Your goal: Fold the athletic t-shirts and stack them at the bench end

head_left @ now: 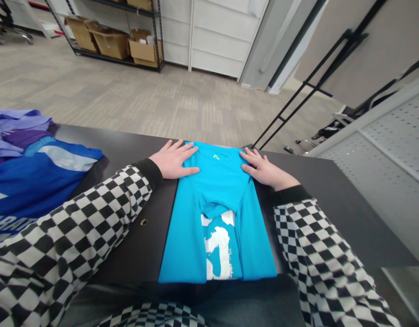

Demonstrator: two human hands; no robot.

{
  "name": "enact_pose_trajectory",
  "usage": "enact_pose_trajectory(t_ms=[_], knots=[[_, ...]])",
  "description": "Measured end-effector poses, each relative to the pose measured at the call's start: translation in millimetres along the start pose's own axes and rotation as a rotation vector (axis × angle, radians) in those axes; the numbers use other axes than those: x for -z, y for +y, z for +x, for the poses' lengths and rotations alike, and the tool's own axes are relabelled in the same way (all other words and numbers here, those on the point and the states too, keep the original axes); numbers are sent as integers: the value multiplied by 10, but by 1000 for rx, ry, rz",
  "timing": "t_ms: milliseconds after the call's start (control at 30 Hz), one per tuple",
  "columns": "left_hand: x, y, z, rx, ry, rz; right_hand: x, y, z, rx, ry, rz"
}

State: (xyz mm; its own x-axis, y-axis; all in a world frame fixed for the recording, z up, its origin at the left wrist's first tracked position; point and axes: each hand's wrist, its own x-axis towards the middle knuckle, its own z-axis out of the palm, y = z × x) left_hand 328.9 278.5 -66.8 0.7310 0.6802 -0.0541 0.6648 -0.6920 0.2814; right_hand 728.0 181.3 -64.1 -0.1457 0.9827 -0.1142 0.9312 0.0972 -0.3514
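Observation:
A bright blue T-shirt (223, 181) lies partly folded on the dark table, its sides turned inward over a white printed figure. A small yellow-green logo shows near its far end. My left hand (173, 160) rests flat with fingers spread, thumb and fingertips touching the shirt's far left corner. On the far right corner lies my right hand (264, 168), its fingers stretched out and the fingertips on the fabric. Neither hand grips the cloth.
A pile of blue and purple clothes (35, 177) occupies the table's left side. Beyond the dark table (308, 181) stand a shelf with cardboard boxes (144, 50) and a black metal stand (298, 95). A perforated panel (383, 141) borders the right.

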Motion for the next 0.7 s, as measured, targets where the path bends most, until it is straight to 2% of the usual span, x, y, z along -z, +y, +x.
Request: enact_pose_trajectory(t_ms=[200,367,500,567,700], knots=[[50,44,-57,-7,29,22,13,-22,-51,-18,24,7],[98,379,-187,-170,147,47,-16,-172,-91,76,157,6],[-28,611,-236,-257,-8,-2,-54,-246,-98,94,20,18],[-88,620,-235,-250,-61,-19,-66,-217,-88,64,-24,24],[-105,549,-225,-256,-76,-32,-73,-110,-69,38,-20,31]])
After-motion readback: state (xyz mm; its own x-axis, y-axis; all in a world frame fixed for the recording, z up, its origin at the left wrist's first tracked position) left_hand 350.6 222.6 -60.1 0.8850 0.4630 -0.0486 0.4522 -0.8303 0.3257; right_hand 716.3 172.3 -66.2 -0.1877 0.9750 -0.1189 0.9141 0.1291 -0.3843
